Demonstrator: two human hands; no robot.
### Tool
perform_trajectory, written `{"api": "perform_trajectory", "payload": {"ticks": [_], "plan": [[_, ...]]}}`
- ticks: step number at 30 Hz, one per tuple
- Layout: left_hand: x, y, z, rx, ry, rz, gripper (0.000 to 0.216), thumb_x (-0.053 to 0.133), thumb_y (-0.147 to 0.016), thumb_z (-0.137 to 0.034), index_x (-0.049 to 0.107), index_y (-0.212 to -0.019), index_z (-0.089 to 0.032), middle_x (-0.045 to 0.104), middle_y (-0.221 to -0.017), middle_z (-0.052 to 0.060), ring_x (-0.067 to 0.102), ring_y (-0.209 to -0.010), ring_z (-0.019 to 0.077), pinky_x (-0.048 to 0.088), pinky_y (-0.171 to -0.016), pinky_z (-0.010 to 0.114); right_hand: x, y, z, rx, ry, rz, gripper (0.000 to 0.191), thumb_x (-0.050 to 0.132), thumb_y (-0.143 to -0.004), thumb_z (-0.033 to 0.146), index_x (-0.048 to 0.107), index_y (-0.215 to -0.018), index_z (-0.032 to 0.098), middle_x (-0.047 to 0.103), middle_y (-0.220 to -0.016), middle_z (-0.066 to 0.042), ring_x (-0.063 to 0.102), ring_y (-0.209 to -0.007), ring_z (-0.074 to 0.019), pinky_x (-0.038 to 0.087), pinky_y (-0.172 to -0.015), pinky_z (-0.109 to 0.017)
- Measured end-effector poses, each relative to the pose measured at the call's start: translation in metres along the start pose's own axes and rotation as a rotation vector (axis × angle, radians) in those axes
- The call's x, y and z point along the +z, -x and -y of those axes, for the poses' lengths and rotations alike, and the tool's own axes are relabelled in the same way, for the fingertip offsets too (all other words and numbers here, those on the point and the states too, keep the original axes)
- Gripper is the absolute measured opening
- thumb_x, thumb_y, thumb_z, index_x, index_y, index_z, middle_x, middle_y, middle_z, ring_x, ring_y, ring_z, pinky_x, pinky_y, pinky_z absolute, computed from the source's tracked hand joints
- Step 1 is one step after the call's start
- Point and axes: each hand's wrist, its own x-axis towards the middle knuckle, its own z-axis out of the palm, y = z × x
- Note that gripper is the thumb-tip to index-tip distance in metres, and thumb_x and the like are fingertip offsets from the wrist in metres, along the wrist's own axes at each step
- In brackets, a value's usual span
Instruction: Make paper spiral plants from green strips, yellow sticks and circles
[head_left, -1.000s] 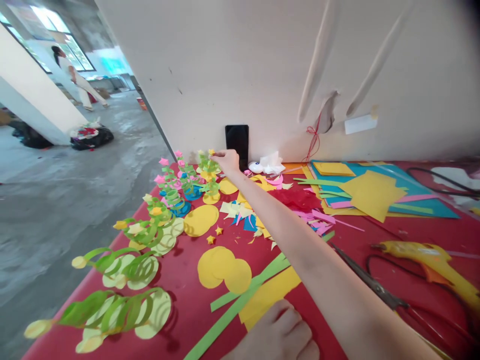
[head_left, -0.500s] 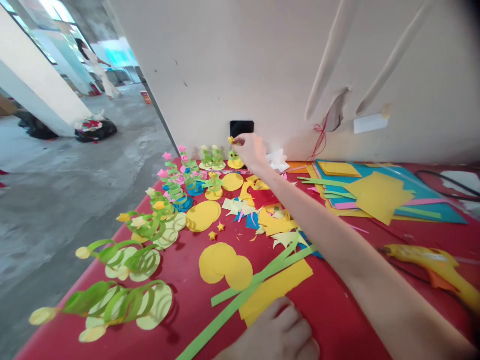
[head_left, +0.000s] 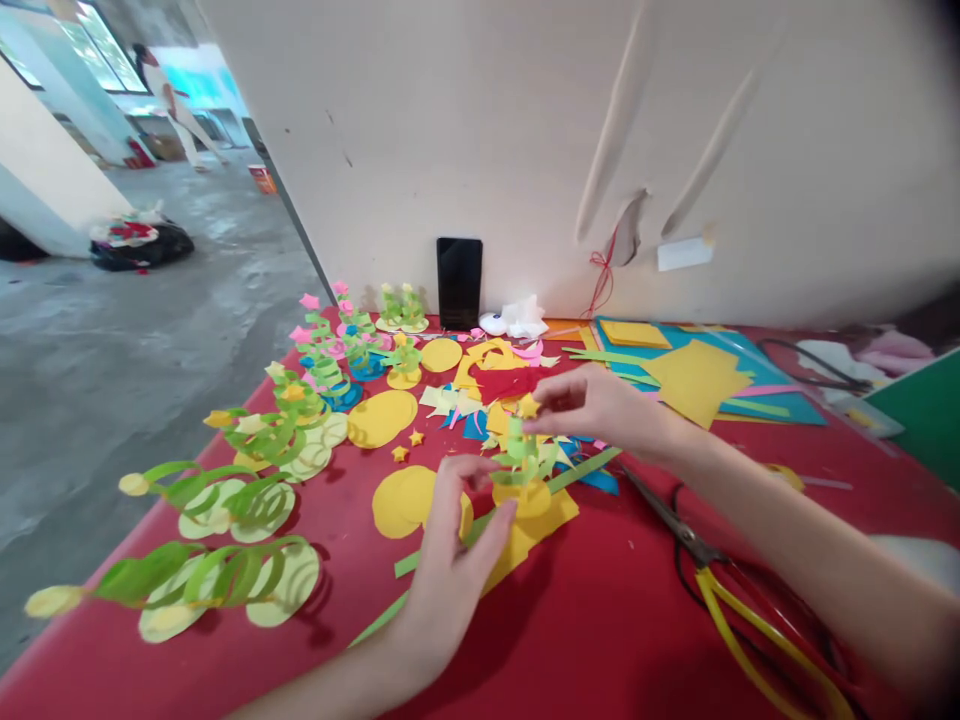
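My right hand [head_left: 592,405] pinches the top of a green paper spiral ornament [head_left: 517,450], by its small yellow star [head_left: 529,406]. The ornament stands upright on a round yellow paper base, above a yellow paper sheet [head_left: 551,520]. My left hand [head_left: 454,545] is open beside the base, thumb and forefinger apart; whether the fingertips touch it I cannot tell. Near that hand are yellow paper discs [head_left: 401,500], two loose yellow stars [head_left: 400,454] and green paper strips [head_left: 379,618].
Finished spiral ornaments [head_left: 281,500] line the left side of the red table [head_left: 600,620]. Scissors [head_left: 701,550] lie under my right forearm. A black phone [head_left: 459,283] leans on the wall behind paper scraps. Coloured sheets [head_left: 697,380] lie at right. A person [head_left: 176,105] stands far off.
My right hand has come back from the phone, bringing the spiral ornament nearer. My left hand has risen and opened beside its base. Scissors now show at right; the view has shifted.
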Motion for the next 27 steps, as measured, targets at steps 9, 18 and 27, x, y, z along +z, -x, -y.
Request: {"api": "perform_trajectory", "payload": {"ticks": [9,18,27], "plan": [[-0.003,-0.007,-0.012,-0.023,0.049,0.08,0.008,0.058,-0.075,-0.021,0.05,-0.073,-0.02,0.046,-0.081,-0.001,0.043,-0.084,0.0141,0.031,-0.078,0.025,0.013,0.019,0.007,-0.1,-0.042,0.094,0.017,0.064,-0.067,0.032,0.06,-0.067,0.016,0.048,-0.058,0.003,0.04,-0.055,-0.0067,0.032,-0.049,-0.019],[-0.001,-0.011,0.0,-0.184,0.275,0.122,0.013,0.065,-0.068,-0.025,0.053,-0.069,-0.018,0.048,-0.078,-0.001,0.048,-0.079,0.0135,0.037,-0.072,0.024,0.015,0.015,0.002,-0.063,-0.113,0.15,0.016,0.061,-0.07,0.03,0.061,-0.069,0.014,0.051,-0.065,0.0,0.043,-0.06,-0.0088,0.035,-0.053,-0.022],[0.0,-0.012,0.009,-0.215,0.403,0.125,0.007,0.065,-0.068,-0.023,0.061,-0.065,-0.018,0.044,-0.083,0.001,0.047,-0.082,0.0136,0.038,-0.069,0.024,0.002,0.007,-0.007,-0.082,-0.072,0.22,0.024,0.065,-0.067,0.037,0.065,-0.086,0.022,0.053,-0.067,0.001,0.045,-0.059,-0.0089,0.038,-0.053,-0.021]]}}
